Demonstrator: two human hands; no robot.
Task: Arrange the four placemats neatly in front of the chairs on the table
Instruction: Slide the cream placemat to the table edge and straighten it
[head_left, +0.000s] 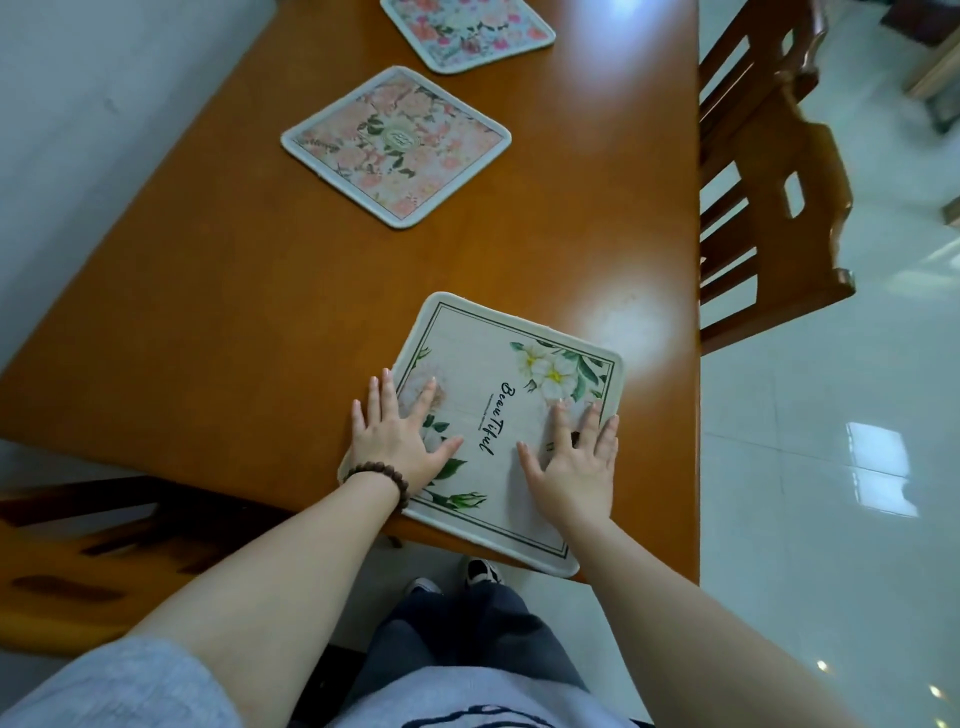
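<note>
- The white floral placemat (498, 421) is laid askew at the table's (208, 291) near edge, one corner overhanging.
- It is pressed flat by the left hand (400, 441) and right hand (576, 467) — fingers spread, nothing gripped.
- Two pink placemats lie beyond — the nearer one (396, 146) whole, the far one (467, 31) cut off.
- Chairs (769, 171) are set at the right side.

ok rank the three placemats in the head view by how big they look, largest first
1. White placemat, under both hands, looks largest.
2. Pink placemat.
3. Far placemat, cut off by the top edge, so unsure.
Nearness to the camera inflates the white one; true sizes may match.
</note>
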